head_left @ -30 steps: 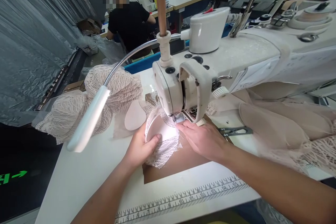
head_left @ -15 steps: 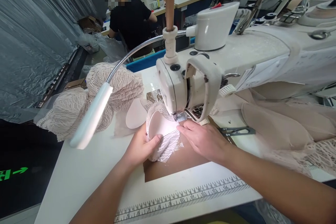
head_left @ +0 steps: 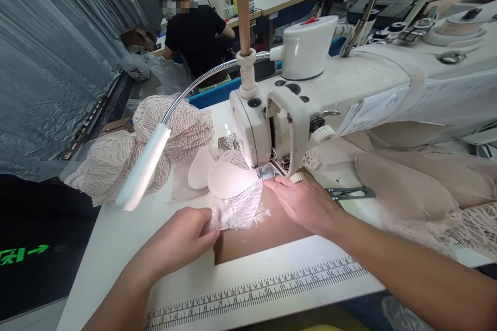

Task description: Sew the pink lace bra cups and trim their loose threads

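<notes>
Under the needle, toward the middle of the table, sits a piece of lace with a pale pad on its far side. Its right end reaches the presser foot of the sewing machine, in a patch of bright light. The left hand pinches the lace's left corner between thumb and fingers, on the side toward the table's left edge. The right hand lies low beside the foot, fingers stretched toward the needle and tips at the lace's right edge; its thumb is hidden, so I cannot tell whether it grips anything.

Beneath the lace is a brown sheet, its front side set back from the table's near edge, along which a ruler runs. A second pad lies just behind and left of the first. Bundled lace cups crowd the far left corner, partly behind a lamp. Right of the right hand lie snips, with beige fabric heaped toward the table's right edge. Beyond the far edge sits a co-worker in black.
</notes>
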`<state>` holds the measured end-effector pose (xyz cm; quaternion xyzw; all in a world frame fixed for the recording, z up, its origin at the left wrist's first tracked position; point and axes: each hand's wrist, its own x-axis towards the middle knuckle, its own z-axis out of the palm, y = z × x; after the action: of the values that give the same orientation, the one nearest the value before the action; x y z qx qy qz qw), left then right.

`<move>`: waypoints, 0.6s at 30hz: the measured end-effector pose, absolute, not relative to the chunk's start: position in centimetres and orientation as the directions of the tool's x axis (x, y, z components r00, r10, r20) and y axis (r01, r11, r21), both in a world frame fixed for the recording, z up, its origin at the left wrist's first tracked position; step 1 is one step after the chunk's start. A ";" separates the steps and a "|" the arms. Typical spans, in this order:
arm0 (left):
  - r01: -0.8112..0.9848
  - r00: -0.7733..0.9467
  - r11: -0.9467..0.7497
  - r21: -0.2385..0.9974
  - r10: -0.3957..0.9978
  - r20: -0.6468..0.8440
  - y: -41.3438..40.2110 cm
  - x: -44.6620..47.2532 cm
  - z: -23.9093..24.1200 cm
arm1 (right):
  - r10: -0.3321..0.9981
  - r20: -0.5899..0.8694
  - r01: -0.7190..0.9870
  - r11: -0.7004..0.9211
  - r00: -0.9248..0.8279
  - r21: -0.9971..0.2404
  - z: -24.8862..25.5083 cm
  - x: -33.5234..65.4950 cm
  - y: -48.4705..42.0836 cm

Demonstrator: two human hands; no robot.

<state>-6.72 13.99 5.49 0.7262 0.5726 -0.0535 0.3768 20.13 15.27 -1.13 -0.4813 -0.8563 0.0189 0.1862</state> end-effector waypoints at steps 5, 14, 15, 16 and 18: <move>0.842 0.481 -0.224 0.491 0.724 -0.495 12.6 -5.8 8.4 | 0.795 0.302 0.748 0.601 -0.526 -0.281 -1.1 20.2 15.1; 0.488 0.792 -0.775 0.401 0.586 0.170 17.7 -1.4 2.9 | 0.806 0.235 0.770 0.589 -0.543 -0.243 -0.7 19.5 15.0; 0.460 0.813 -0.808 0.369 0.550 0.192 18.3 -1.3 1.8 | 0.808 0.237 0.772 0.588 -0.540 -0.243 -0.7 19.6 15.0; 0.442 0.823 -0.831 0.337 0.526 0.215 18.7 -1.3 0.9 | 0.808 0.241 0.772 0.587 -0.538 -0.244 -0.8 19.6 15.0; 0.429 0.835 -0.857 0.285 0.497 0.236 19.1 -1.3 -0.2 | 0.804 0.255 0.768 0.591 -0.537 -0.247 -0.9 19.7 15.0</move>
<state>-1.32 19.08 -0.17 0.9515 0.2433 0.1523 0.1107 19.67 15.01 -0.92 -0.4491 -0.8750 0.0526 0.1727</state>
